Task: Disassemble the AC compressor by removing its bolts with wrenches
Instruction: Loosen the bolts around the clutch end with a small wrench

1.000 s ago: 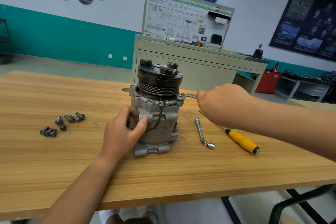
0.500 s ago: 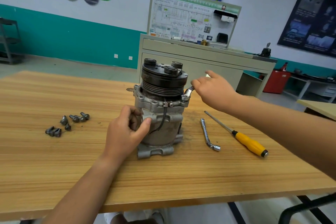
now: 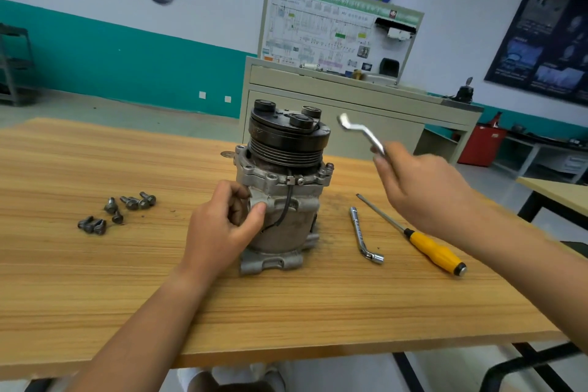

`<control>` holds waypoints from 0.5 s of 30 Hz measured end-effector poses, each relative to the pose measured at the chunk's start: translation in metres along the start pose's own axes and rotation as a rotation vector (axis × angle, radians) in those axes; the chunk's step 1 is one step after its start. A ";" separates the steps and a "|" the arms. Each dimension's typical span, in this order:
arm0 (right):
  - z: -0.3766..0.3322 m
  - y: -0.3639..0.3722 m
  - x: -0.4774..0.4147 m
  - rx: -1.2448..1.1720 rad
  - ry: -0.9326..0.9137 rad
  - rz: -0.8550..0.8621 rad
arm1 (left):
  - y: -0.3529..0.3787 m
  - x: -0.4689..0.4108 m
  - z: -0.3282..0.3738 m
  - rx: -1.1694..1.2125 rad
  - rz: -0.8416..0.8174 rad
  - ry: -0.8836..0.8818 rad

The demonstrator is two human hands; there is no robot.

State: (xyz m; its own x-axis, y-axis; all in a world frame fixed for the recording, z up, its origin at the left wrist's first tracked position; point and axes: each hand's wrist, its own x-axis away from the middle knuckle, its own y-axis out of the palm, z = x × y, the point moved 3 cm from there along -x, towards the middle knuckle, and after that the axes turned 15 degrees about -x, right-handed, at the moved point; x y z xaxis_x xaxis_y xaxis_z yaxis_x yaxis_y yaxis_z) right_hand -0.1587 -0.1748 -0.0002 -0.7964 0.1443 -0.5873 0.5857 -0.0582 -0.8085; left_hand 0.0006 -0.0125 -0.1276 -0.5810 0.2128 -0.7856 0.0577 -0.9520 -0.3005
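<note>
Wooden table (image 3: 95, 296) holds an upright AC compressor (image 3: 283, 188), gripped by the left hand (image 3: 222, 229). The right hand (image 3: 423, 191) grasps a wrench (image 3: 361, 134) raised just beside its pulley. Loose bolts (image 3: 117, 212) lie left.

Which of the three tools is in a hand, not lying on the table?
The bent silver wrench, which the right hand holds up right of the compressor. The L-shaped socket wrench and the yellow-handled screwdriver both lie on the table.

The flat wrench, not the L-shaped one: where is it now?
Head view: the flat wrench is in the air, right of the compressor's pulley and clear of it, gripped by the right hand. The L-shaped wrench lies on the table below.
</note>
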 end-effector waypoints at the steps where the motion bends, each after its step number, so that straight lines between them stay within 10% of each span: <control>1: -0.001 0.000 0.005 0.149 0.023 -0.084 | 0.000 0.000 0.000 -0.002 0.000 0.002; 15: -0.036 0.006 -0.008 0.615 -0.084 -0.467 | -0.001 -0.001 -0.002 0.020 -0.014 -0.023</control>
State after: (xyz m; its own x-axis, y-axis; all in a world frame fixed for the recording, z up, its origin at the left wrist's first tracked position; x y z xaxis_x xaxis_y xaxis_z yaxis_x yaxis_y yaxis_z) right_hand -0.1433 -0.1410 0.0007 -0.9632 0.2147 -0.1617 0.0171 -0.5514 -0.8341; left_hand 0.0026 -0.0114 -0.1280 -0.6001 0.2213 -0.7687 0.0335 -0.9532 -0.3006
